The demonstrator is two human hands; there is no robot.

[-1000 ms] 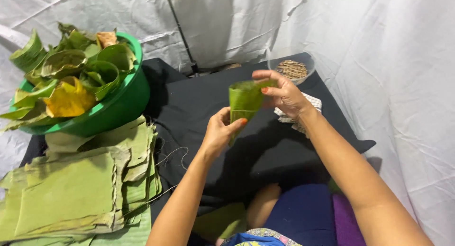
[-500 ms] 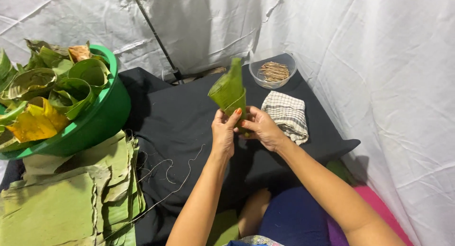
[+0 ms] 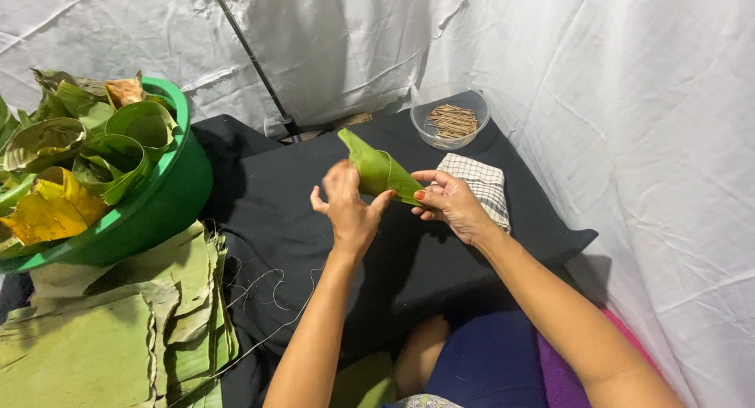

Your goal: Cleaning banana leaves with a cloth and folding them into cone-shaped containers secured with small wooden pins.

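Observation:
A green banana leaf rolled into a cone [image 3: 376,168] is held over the black cloth [image 3: 283,195], its pointed end tilted up and to the left. My left hand [image 3: 348,207] grips the cone's lower side with thumb and fingers. The wide end is pinched by my right hand [image 3: 450,203] from the right. A checked folded cloth [image 3: 481,184] lies just behind my right hand.
A green basin [image 3: 169,199] full of rolled leaf cups sits at the left. Flat banana leaf pieces [image 3: 102,329] are stacked below it. A clear bowl of thin sticks [image 3: 451,121] stands at the back. White sheeting surrounds the area, with a dark pole [image 3: 252,62] behind.
The leaf cone has tipped from upright to lying sideways with its point to the left, and both hands came lower and nearer to me. My view shifted right.

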